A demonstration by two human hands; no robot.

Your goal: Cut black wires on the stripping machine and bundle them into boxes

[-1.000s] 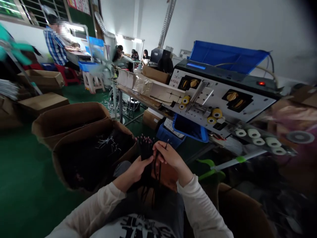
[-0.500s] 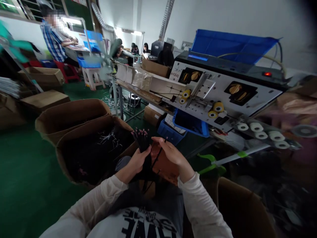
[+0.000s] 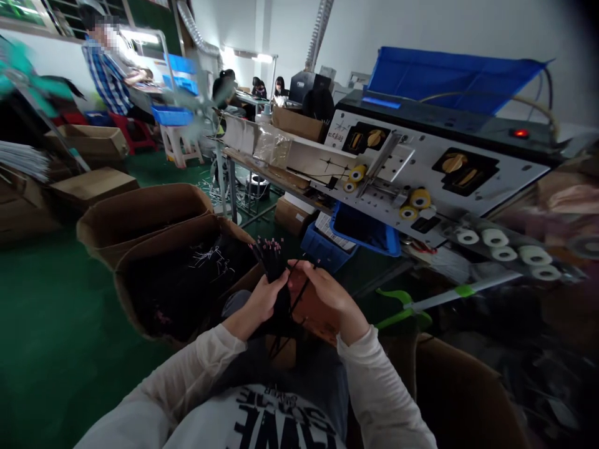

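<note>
Seated view, both forearms raised in front of the chest, cream long sleeves, elbows out. We see the left hand (image 3: 264,301) clenched around a bundle of black wires (image 3: 275,284), held upright, thin flexible insulated strands, small pink tips fanned out at the top, lower ends hanging down past the hands. The bundle sits just above the lap, between both hands. The right hand (image 3: 326,301) is curled, palm turned in, fingers closed on one loose black wire (image 3: 302,294), which runs diagonally across the hand, touching the bundle's side near the left hand.

Just left of the hands is an open corrugated cardboard box (image 3: 187,227), full of black wires with some white strands on top; a second cardboard box (image 3: 140,209) sits right behind it on the green floor (image 3: 60,355). To the right stands a wooden-topped bench (image 3: 262,174), carrying a white-panelled wire processing machine (image 3: 435,165) with yellow rollers and white rollers along its front. A blue plastic crate (image 3: 322,246) sits under the bench's front edge, near a blue tray (image 3: 365,231). Far back, a co-worker in a plaid shirt (image 3: 107,81) stands by another bench.
</note>
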